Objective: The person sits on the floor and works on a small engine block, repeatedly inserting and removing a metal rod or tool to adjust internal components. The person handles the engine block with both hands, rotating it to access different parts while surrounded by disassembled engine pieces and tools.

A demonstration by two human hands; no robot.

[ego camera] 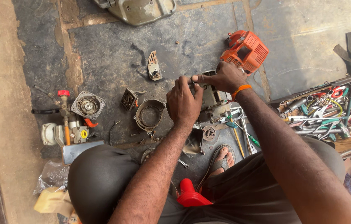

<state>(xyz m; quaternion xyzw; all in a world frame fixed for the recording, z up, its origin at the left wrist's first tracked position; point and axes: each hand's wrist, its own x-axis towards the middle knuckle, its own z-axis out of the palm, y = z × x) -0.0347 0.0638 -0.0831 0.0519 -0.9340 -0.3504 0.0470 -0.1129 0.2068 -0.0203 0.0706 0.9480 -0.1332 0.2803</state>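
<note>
1. Gripping the grey metal engine block [213, 101] from both sides, your two hands work low over the dark stone floor [113, 54], between your knees and the orange cover.
2. Your left hand [183, 103] is curled shut over the near left side of the block, knuckles up, fingers wrapped down around its edge.
3. Your right hand [224, 77] is closed on the block's far top edge, with an orange band [241, 89] around that wrist.
4. Just behind your right hand lies the orange plastic vented engine cover [246, 49], close to or touching it.
5. Left of your left hand a round grey metal housing ring [149, 113] rests on the floor, with a small flat metal bracket [154, 66] further back.
6. Well to the left stand a round metal starter housing [87, 105] and a pale pump assembly with a red cap [65, 124].
7. By your sandalled foot [222, 157] lie loose screwdrivers [238, 139].
8. At your right sits an open wooden box crowded with hand tools [323, 112].
</note>
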